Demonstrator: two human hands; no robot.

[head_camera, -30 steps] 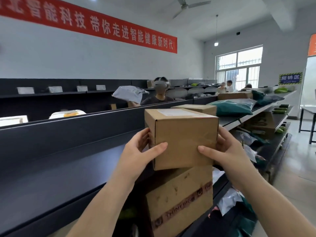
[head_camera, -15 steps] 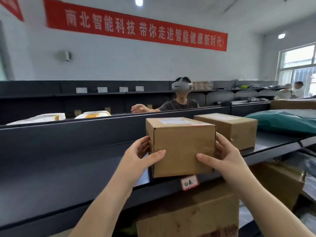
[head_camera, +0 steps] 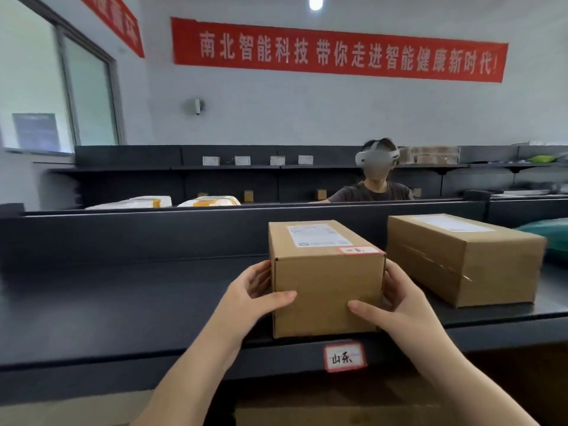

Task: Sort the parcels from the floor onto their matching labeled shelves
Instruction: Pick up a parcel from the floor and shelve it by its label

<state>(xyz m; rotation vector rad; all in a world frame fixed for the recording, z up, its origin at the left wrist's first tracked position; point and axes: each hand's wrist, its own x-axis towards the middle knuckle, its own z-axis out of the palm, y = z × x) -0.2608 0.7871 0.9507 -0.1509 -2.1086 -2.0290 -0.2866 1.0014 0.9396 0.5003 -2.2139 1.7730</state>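
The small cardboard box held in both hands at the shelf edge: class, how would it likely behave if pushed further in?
The small cardboard box looks stiff, its edges square. Probably slides flat on the smooth shelf; its broad base makes tipping unlikely.

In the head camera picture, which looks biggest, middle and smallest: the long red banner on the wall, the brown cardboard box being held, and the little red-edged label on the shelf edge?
1. Long red banner, though it hangs far away.
2. Brown cardboard box, held between both hands, close to the camera.
3. Little red-edged label.
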